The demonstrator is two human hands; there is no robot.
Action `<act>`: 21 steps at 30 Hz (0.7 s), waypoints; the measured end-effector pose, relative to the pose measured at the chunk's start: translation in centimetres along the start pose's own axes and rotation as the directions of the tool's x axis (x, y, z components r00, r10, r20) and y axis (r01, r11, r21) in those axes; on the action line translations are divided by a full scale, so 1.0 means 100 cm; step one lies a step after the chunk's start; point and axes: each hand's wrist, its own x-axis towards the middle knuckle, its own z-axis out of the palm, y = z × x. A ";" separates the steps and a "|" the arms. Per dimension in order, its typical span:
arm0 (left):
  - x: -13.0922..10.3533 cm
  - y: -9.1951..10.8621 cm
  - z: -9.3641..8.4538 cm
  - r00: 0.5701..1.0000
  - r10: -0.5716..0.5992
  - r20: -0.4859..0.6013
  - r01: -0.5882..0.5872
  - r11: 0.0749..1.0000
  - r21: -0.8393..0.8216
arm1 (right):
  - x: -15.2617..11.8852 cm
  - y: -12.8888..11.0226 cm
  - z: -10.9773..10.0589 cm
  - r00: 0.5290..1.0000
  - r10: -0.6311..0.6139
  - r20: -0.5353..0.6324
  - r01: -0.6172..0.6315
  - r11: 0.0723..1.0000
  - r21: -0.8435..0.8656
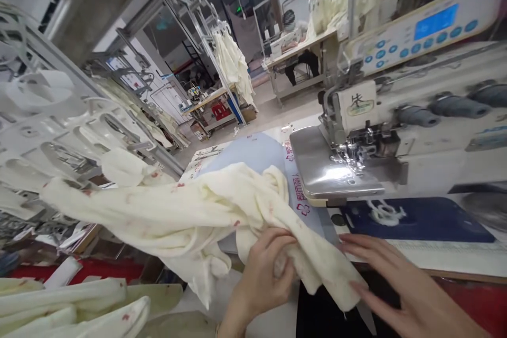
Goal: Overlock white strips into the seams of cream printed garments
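A cream fabric garment with small reddish prints stretches from the left over the table's front edge, its narrow end hanging at the lower centre. My left hand is closed on a fold of it, thumb and fingers pinching the cloth. My right hand has its fingers spread beside the narrow end, fingertips at its right edge. A sewing machine with a blue display stands at the right, its metal plate behind the cloth.
A dark blue pad with white thread scraps lies below the machine. More cream garments are at the lower left, and white hangers crowd the left. Farther back, a person sits at another table.
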 end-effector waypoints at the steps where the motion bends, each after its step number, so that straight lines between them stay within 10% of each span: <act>1: 0.002 0.001 0.003 1.000 0.012 0.026 -0.012 1.000 0.002 | 0.003 -0.006 0.005 0.997 -0.062 0.043 0.062 0.998 0.000; 6: 0.005 -0.004 0.043 0.997 0.043 0.067 -0.054 0.985 0.164 | 0.004 -0.004 0.027 1.000 0.017 0.012 -0.019 0.985 0.170; 9: 0.003 -0.005 0.070 0.983 0.018 -0.182 0.027 0.970 0.243 | 0.010 0.010 0.018 0.980 0.194 0.035 -0.196 0.941 0.277; 14: 0.009 0.024 0.103 0.816 0.106 -0.568 0.040 0.970 0.240 | 0.032 -0.003 -0.005 0.870 0.443 0.217 -0.493 0.769 0.408; 21: 0.018 0.020 0.110 0.838 0.082 -0.539 -0.077 0.997 0.032 | 0.037 -0.007 -0.017 0.799 0.553 0.235 -0.593 0.663 0.457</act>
